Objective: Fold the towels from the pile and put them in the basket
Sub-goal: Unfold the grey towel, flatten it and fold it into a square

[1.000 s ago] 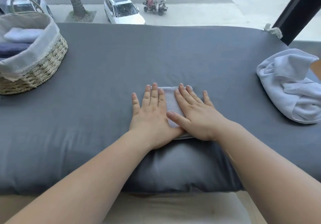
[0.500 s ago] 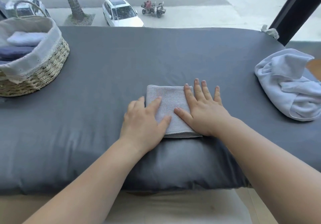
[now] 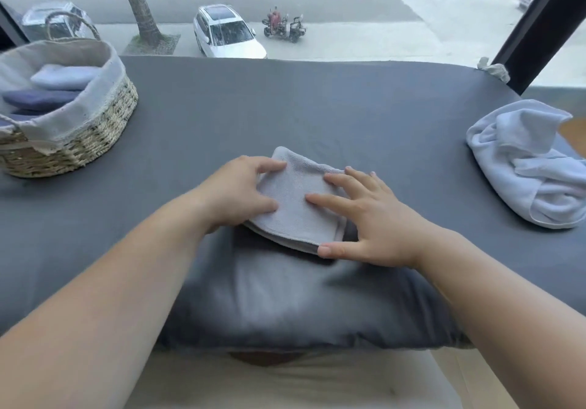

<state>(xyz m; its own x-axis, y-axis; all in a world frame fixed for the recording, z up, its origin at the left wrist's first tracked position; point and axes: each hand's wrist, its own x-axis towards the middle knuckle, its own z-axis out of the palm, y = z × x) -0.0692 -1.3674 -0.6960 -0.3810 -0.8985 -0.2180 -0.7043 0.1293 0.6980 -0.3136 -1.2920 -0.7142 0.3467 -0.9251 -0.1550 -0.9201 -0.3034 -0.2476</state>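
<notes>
A folded grey towel [image 3: 298, 205] sits well right of the basket [image 3: 95, 142], left hand [image 3: 234, 193] gripping its edge, right hand [image 3: 374, 218] spread flat on top. It looks soft and light, best lifted from beneath.

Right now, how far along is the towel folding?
Done: folded towels already lie in the basket. In hand: a folded grey towel, gripped by the left hand with the right hand resting on it, not yet in the basket. Left: the crumpled pile on the right.
</notes>
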